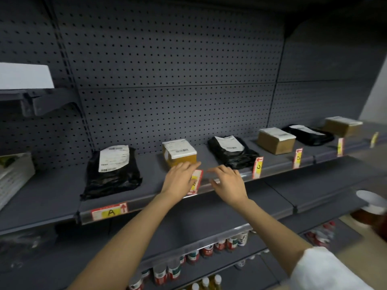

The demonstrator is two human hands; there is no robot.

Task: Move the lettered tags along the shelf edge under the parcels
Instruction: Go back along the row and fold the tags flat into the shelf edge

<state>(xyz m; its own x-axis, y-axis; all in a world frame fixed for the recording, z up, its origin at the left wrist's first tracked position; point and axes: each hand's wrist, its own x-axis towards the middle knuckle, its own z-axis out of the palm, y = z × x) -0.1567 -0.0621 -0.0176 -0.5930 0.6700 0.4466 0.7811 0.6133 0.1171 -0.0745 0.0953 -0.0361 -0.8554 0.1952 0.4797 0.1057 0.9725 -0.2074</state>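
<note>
Several parcels lie along a dark shelf, black bags and brown boxes in turn. Red-and-yellow lettered tags sit in the shelf edge rail (226,186). Tag A (109,211) lies flat under the left black bag (113,174). A second tag (195,182) stands on end below the small brown box (179,154); my left hand (180,174) rests over it, fingers spread, covering its left side. My right hand (229,181) hovers just right of that tag, fingers apart, over the rail. Tags C (258,167) and D (297,158) stand further right.
A pegboard wall backs the shelf. Lower shelves hold bottles (194,256) and cans. A white-lidded container (370,208) stands at the right. A white board (25,75) lies on an upper left shelf, and a light crate (14,176) stands at far left.
</note>
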